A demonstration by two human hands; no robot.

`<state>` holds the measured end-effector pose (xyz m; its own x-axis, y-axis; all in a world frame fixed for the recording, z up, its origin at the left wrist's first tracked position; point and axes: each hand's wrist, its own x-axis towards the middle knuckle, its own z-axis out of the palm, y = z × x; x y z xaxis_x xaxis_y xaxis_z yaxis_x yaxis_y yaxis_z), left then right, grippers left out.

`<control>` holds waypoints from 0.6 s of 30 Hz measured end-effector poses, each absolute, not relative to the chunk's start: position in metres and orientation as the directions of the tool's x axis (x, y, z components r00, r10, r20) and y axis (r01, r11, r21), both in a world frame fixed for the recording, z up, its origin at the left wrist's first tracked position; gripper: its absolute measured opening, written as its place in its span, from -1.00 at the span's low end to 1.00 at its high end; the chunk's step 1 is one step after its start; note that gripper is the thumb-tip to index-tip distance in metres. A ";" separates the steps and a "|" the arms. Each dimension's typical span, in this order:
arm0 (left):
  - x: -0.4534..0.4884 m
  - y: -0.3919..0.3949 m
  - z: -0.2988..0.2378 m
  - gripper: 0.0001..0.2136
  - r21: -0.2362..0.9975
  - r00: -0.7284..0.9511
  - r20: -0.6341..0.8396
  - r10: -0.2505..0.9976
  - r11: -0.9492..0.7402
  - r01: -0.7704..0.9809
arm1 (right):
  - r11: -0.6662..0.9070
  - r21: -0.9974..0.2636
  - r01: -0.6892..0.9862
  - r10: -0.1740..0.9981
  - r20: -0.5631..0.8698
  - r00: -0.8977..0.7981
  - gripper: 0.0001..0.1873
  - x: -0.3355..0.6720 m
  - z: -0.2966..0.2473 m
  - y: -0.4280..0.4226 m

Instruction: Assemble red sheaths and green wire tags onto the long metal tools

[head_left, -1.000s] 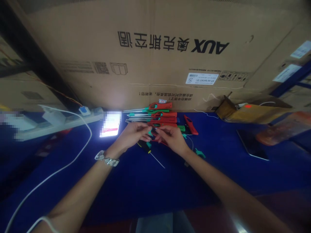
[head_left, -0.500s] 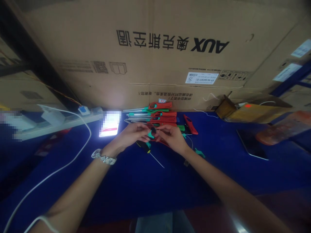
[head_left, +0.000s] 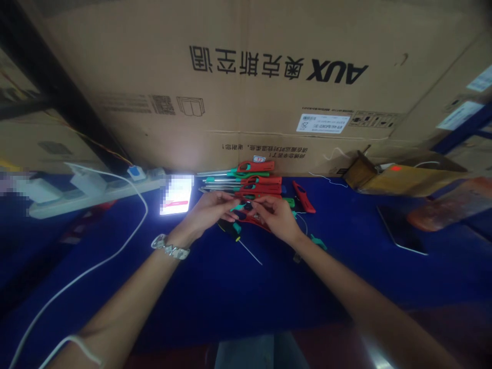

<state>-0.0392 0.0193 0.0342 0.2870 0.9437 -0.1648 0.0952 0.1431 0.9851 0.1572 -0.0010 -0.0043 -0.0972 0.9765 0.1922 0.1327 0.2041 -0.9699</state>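
Note:
My left hand (head_left: 209,210), a watch on its wrist, pinches a small teal plastic piece (head_left: 237,207). Facing it, the fingers of my right hand (head_left: 280,218) close on a small dark part (head_left: 248,205) against the teal piece; its exact kind is too small to make out. Both hands are just above the blue table (head_left: 215,292). Behind them lie several red and green long-nosed gas lighters (head_left: 257,181), metal tubes to the left. Under the fingers is an open red casing (head_left: 258,219), partly hidden. A screwdriver (head_left: 239,239) with a black and yellow handle rests below my left hand.
A lit phone (head_left: 176,195) and a white power strip (head_left: 57,207) with a white cable are on the left. At right are a red handle shell (head_left: 303,197), teal pieces (head_left: 318,242), a dark tablet-like device (head_left: 400,230) and a cardboard tray (head_left: 407,180). A large carton (head_left: 246,118) stands behind.
The teal piece has turned and lies lower between my fingers, and the dark part has tilted. More of the red casing shows beneath. The whole view has shifted slightly.

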 end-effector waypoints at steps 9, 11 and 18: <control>-0.036 0.020 0.033 -0.87 0.989 0.159 -0.125 0.979 0.136 -0.062 | 0.232 -0.967 0.108 0.969 0.219 -0.115 -0.70 0.157 -0.010 0.000; -0.036 0.019 0.034 -0.88 0.975 0.193 -0.156 0.969 0.182 -0.125 | 0.222 -0.968 0.116 0.971 0.209 -0.113 -0.69 0.157 -0.009 0.000; -0.036 0.020 0.027 -0.89 0.980 0.300 -0.174 0.938 0.195 -0.041 | 0.212 -0.974 0.080 0.972 0.202 -0.121 -0.67 0.155 -0.003 -0.003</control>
<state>-0.0364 0.0199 0.0275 0.2997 0.9380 -0.1744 -0.0406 0.1952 0.9799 0.1554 -0.0033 -0.0028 -0.1209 0.9720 0.2017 0.0799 0.2120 -0.9740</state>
